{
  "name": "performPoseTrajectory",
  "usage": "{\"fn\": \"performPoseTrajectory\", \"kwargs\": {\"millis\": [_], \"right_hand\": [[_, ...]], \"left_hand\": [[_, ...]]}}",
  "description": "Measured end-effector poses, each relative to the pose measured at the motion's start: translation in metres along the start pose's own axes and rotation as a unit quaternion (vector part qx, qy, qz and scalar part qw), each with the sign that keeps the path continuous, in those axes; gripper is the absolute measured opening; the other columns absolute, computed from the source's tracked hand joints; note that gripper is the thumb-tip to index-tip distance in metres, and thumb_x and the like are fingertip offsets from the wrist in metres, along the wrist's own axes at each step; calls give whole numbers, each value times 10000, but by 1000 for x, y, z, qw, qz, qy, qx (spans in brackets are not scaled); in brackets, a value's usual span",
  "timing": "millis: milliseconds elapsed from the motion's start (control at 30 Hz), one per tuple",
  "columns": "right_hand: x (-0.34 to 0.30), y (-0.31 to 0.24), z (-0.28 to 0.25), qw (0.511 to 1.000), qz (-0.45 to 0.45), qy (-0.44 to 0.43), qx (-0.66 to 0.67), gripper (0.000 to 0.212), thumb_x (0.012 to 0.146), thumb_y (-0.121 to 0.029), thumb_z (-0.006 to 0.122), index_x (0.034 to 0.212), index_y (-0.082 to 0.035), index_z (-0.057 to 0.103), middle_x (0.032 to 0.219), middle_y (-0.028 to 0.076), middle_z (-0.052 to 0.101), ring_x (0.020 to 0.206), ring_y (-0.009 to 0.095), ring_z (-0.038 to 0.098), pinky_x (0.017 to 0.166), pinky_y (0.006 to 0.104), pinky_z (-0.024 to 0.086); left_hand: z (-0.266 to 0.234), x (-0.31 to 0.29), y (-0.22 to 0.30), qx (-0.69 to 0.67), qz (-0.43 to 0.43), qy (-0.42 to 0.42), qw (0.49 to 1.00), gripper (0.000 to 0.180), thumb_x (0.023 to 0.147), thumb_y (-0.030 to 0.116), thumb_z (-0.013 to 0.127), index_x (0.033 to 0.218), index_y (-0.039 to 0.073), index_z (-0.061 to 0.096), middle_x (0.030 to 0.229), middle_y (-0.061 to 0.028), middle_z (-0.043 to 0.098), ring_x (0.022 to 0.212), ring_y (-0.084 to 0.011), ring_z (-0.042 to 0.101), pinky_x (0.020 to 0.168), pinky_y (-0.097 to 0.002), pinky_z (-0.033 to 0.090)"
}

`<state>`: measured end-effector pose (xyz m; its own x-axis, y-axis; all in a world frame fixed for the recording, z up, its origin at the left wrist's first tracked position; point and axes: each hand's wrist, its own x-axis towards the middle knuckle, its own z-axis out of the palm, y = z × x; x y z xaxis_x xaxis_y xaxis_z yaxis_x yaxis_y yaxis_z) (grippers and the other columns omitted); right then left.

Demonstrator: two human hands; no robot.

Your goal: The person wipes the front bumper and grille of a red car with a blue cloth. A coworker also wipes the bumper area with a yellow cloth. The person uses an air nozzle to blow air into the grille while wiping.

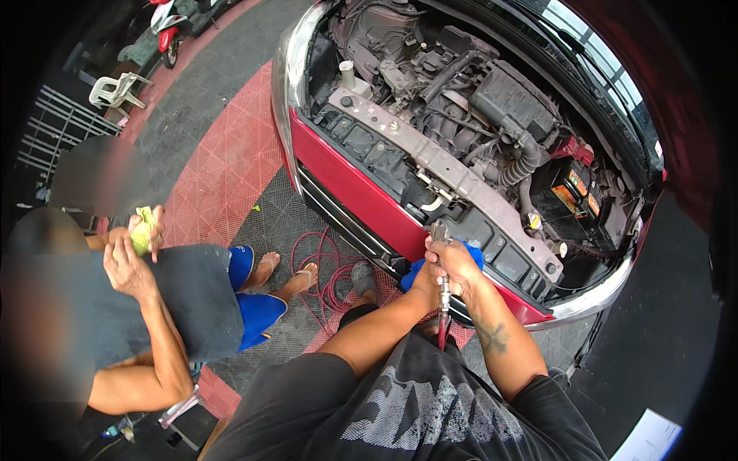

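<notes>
Both my hands are together in front of the red car's front edge, below the open engine bay. My right hand (458, 266) is closed around a metal air gun (444, 298), whose lower fitting runs into a red hose (443, 332). Pressed close beside it, my left hand (424, 283) has a blue cloth (410, 276) bunched at its fingers. More blue cloth shows behind my right hand. The left fingers are partly covered by the right hand.
Ahead lie the engine (477, 115) and a black battery (573, 192), under a raised hood. To my left a co-worker holds a yellow-green cloth (142, 232). A coiled red hose (330, 280) lies on the floor by our feet. A white plastic chair (119, 92) stands farther off.
</notes>
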<state>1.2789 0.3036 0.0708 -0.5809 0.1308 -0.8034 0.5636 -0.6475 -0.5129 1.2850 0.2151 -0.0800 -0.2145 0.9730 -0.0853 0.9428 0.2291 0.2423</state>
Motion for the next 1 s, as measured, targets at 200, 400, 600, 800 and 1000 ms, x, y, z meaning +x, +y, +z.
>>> {"fn": "performPoseTrajectory", "kwargs": {"millis": [200,400,600,800,1000], "right_hand": [[53,-15,63,997,-60,31,49,110,1016,-156,638,1000,-133,532,686,-28,490,415,65,380,345,270,349],[106,-30,144,993,-82,60,52,127,982,-164,633,1076,-139,551,723,-6,498,421,76,378,345,270,316],[138,-45,184,996,-77,53,-12,111,947,-234,605,962,-126,589,750,33,525,443,148,426,375,335,340],[197,-55,237,977,-159,82,-115,132,955,-197,587,1060,-117,594,772,14,543,465,110,430,396,300,346],[216,-107,296,985,-156,0,-70,55,937,-110,589,951,-75,549,670,9,510,428,103,421,361,309,354]], "left_hand": [[-88,-20,-94,127,-12,-108,986,467,907,399,573,1341,255,665,1388,29,644,1405,-223,447,1200,-531,270],[-53,-30,-164,-130,-55,23,990,417,947,385,544,1318,241,671,1330,-17,686,1356,-251,503,1215,-566,226],[-79,-35,-205,-76,-11,7,997,412,963,375,529,1327,232,660,1345,-30,681,1380,-268,494,1230,-574,211],[-116,-50,-301,76,-30,-32,996,407,979,365,515,1336,223,650,1359,-44,676,1404,-285,484,1245,-582,196],[-135,-50,-377,146,-81,-20,986,412,998,353,496,1364,216,627,1387,-55,663,1433,-301,468,1263,-595,178]]}}
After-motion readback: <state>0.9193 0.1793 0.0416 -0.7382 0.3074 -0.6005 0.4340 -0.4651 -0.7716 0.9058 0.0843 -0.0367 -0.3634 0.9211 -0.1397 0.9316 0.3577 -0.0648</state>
